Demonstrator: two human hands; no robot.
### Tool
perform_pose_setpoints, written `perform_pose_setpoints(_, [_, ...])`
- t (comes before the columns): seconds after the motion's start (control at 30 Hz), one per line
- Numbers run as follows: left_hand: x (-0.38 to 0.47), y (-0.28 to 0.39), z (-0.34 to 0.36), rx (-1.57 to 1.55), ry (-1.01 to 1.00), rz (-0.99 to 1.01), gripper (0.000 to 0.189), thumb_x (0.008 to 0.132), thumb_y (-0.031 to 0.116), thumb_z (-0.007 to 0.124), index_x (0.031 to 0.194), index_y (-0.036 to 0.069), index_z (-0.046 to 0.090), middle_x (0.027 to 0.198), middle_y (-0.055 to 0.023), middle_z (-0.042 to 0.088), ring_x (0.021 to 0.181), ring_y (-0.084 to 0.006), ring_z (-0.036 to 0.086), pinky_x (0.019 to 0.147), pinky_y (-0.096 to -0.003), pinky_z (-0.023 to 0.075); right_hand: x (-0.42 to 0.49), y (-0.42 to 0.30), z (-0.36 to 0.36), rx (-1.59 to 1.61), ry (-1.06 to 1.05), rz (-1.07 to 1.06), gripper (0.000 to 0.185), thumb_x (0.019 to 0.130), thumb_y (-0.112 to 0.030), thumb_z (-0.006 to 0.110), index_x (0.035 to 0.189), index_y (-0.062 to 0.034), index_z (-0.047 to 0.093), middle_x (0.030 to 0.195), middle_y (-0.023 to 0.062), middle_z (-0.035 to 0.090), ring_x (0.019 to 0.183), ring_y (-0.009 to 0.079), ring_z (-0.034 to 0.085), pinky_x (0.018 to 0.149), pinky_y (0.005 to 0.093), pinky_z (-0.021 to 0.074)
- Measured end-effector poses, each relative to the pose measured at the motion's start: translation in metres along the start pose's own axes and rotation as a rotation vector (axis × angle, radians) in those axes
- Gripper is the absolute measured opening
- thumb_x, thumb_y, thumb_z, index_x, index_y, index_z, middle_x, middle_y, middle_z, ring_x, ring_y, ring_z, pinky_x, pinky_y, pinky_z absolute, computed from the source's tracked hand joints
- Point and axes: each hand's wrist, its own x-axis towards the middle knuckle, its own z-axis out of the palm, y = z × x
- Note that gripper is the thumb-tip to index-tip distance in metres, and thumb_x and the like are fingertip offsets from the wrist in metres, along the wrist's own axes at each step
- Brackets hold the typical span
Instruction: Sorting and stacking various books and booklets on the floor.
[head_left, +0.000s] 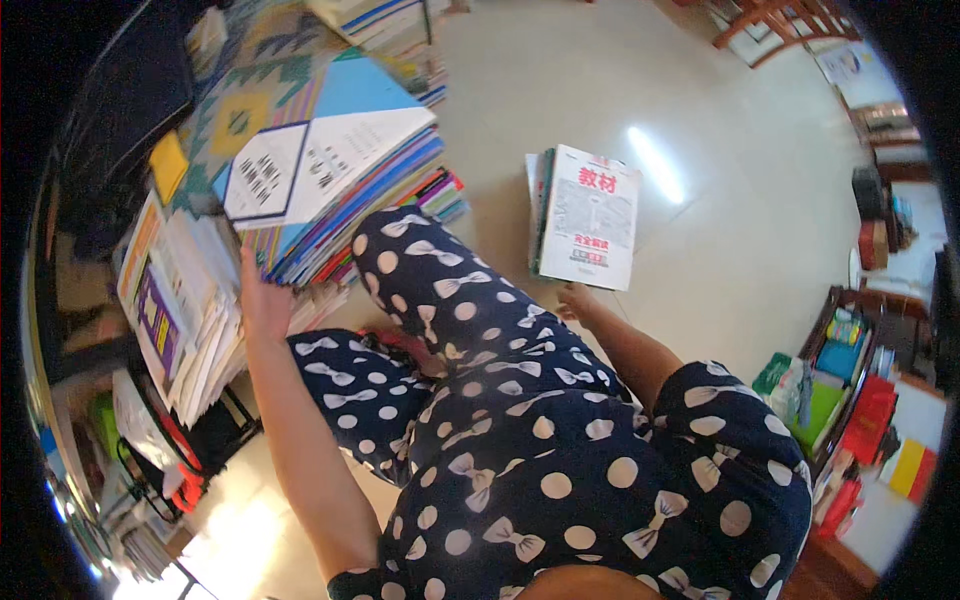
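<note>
My left hand (266, 304) is at the lower corner of a tall stack of books (352, 202), its fingers partly hidden there; I cannot tell whether it grips them. A blue and white paperback (330, 165) lies on top of that stack. Beside the wrist, on the left, lean piled papers and booklets (202, 300). My right hand (576, 301) is just below a small pile of books topped by a white textbook (592, 217) with red lettering, over the tiled floor. Its fingers look curled, and whether they touch the pile is unclear.
A patterned cloth (240, 112) lies under the stack, with more books (382, 19) beyond it. Pale floor tiles (510, 75) stretch ahead. At the right stands a dark wooden rack (844, 375) with packets and bags. A wooden chair (780, 22) is at the top right.
</note>
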Motion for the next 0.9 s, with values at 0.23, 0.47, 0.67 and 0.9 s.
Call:
perform_pose_setpoints(0.23, [0.004, 0.003, -0.01, 0.01, 0.148, -0.144, 0.056, 0.094, 0.045, 0.048, 0.139, 0.014, 0.038, 0.137, -0.0073, 0.045, 0.124, -0.025, 0.042, 0.104, -0.0449, 0.0293, 0.007, 0.003, 0.011, 0.88, -0.196, 0.048, 0.034, 0.093, -0.036, 0.051, 0.101, -0.0026, 0.05, 0.09, 0.0148, 0.054, 0.079, 0.0314, 0.058, 0.07, 0.0444, 0.0514])
perform_pose_setpoints(0.47, [0.003, 0.001, -0.002, 0.029, 0.079, -0.073, 0.053, 0.096, 0.043, 0.044, 0.141, 0.016, 0.036, 0.139, -0.0054, 0.043, 0.126, -0.024, 0.041, 0.105, -0.0448, 0.0279, -0.001, -0.017, -0.025, 0.914, 0.481, 0.051, 0.036, 0.091, -0.028, 0.054, 0.114, -0.0023, 0.043, 0.078, 0.0147, 0.055, 0.075, 0.0293, 0.057, 0.062, 0.0449, 0.0492])
perform_pose_setpoints(0.67, [0.005, 0.001, -0.008, 0.044, 0.097, -0.069, 0.053, 0.096, 0.042, 0.045, 0.14, 0.014, 0.038, 0.138, -0.0062, 0.044, 0.125, -0.024, 0.041, 0.104, -0.0429, 0.0291, 0.009, 0.001, -0.07, 0.384, 1.096, 0.114, 0.036, 0.077, -0.021, 0.065, 0.101, 0.0037, 0.056, 0.083, 0.016, 0.06, 0.071, 0.031, 0.061, 0.062, 0.0412, 0.051])
perform_pose_setpoints(0.9, [-0.001, 0.001, -0.007, 0.087, 0.107, -0.055, 0.054, 0.096, 0.041, 0.046, 0.14, 0.012, 0.037, 0.136, -0.0065, 0.046, 0.122, -0.0235, 0.043, 0.103, -0.0415, 0.0299, -0.014, -0.011, -0.082, -0.333, 0.701, -0.114, 0.045, 0.073, -0.022, 0.07, 0.105, 0.0067, 0.055, 0.096, 0.0193, 0.063, 0.084, 0.0324, 0.062, 0.071, 0.0419, 0.052])
